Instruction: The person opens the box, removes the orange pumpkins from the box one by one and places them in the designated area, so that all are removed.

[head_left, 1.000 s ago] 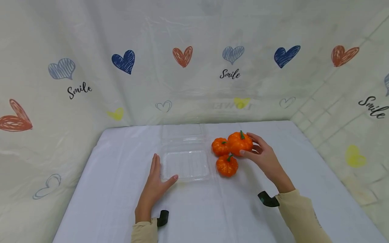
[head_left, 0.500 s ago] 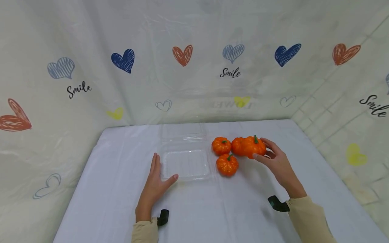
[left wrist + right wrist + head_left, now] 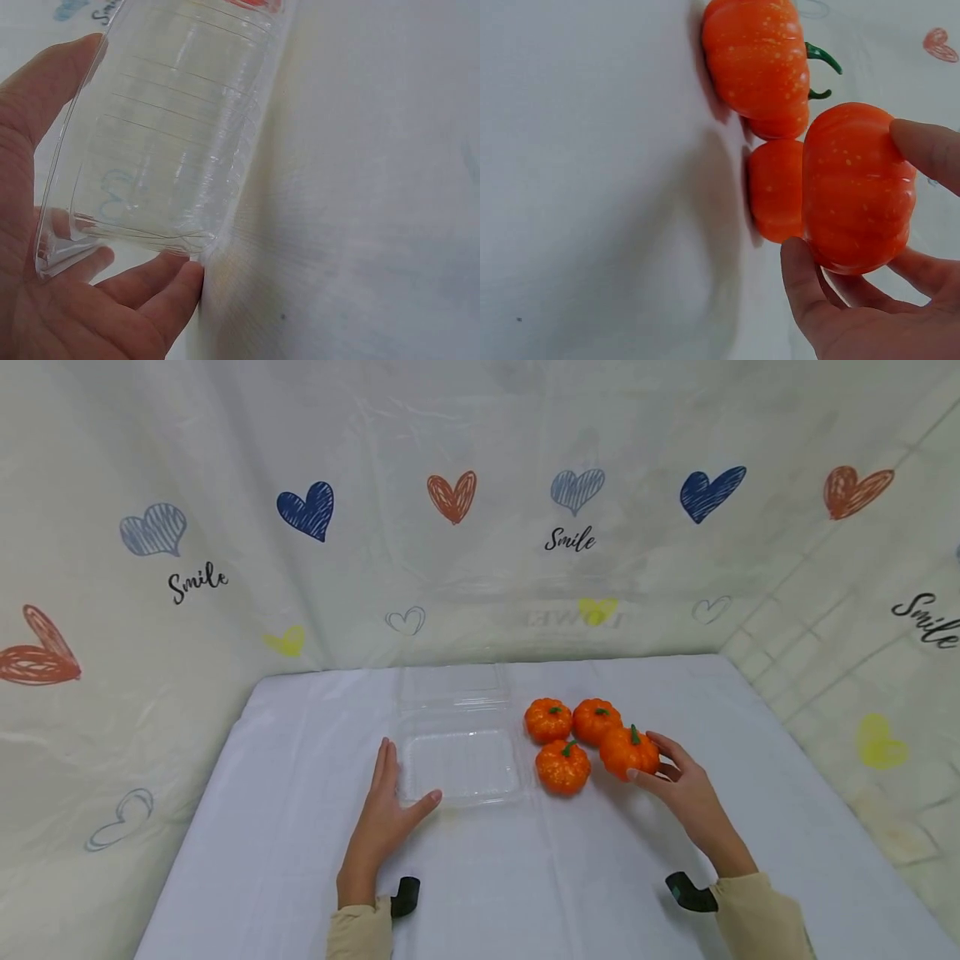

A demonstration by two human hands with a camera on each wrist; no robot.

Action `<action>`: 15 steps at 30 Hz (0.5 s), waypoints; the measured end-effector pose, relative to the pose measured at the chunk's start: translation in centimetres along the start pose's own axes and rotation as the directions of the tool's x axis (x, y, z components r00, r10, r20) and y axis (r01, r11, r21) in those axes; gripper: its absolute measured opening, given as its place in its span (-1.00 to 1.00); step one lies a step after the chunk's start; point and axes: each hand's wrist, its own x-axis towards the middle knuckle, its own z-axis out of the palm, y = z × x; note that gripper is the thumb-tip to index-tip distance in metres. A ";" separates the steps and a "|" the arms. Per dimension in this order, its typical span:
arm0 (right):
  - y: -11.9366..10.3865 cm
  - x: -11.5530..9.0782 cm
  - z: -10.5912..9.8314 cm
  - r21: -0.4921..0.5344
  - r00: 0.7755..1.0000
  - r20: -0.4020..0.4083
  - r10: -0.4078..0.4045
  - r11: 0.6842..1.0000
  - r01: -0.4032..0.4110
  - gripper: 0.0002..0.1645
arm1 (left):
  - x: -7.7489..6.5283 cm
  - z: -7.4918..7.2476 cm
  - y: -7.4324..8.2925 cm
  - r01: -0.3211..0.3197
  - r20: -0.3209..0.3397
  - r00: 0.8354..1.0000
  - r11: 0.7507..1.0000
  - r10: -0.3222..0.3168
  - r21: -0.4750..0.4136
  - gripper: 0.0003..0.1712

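Observation:
My right hand [image 3: 682,785] holds a small orange toy pumpkin [image 3: 628,752] with a green stem between thumb and fingers. In the right wrist view this held pumpkin [image 3: 859,191] is off the table, its shadow on the cloth. Beside it stand three more pumpkins: one behind left [image 3: 547,721], one behind it [image 3: 596,720] and one at the front [image 3: 562,768]. A clear plastic clamshell box [image 3: 459,767] lies with its lid folded back. My left hand [image 3: 382,818] rests spread at its near left corner, fingers [image 3: 161,289] along the side, thumb at the near edge.
A white cloth [image 3: 495,877] covers the table. Behind it hangs a pale curtain [image 3: 495,577] printed with hearts and "Smile". The box's lid [image 3: 450,687] lies toward the table's back edge.
My right hand has carried its pumpkin to the right and then toward me, out from over the others, and the pumpkin behind has come into full view. My left hand stays put.

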 end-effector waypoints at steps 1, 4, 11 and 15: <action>0.1 -0.1 0.1 -0.004 1.000 0.004 0.005 1.000 -0.005 0.09 | 0.0 0.0 0.0 0.000 0.000 1.000 1.000 0.000 -0.002 0.43; 0.8 -0.3 0.3 -0.015 1.000 0.015 0.018 1.000 -0.018 0.10 | 0.0 0.0 0.0 -0.007 -0.003 1.000 1.000 0.007 -0.009 0.42; 2.5 -0.3 1.0 -0.019 0.999 0.023 0.046 0.999 -0.046 0.09 | 0.0 0.0 0.2 -0.013 -0.010 1.000 1.000 0.013 -0.006 0.43; 2.7 0.1 1.6 -0.021 0.998 0.029 0.051 0.999 -0.050 0.12 | 0.0 -0.1 0.1 -0.007 -0.012 1.000 1.000 0.007 0.002 0.45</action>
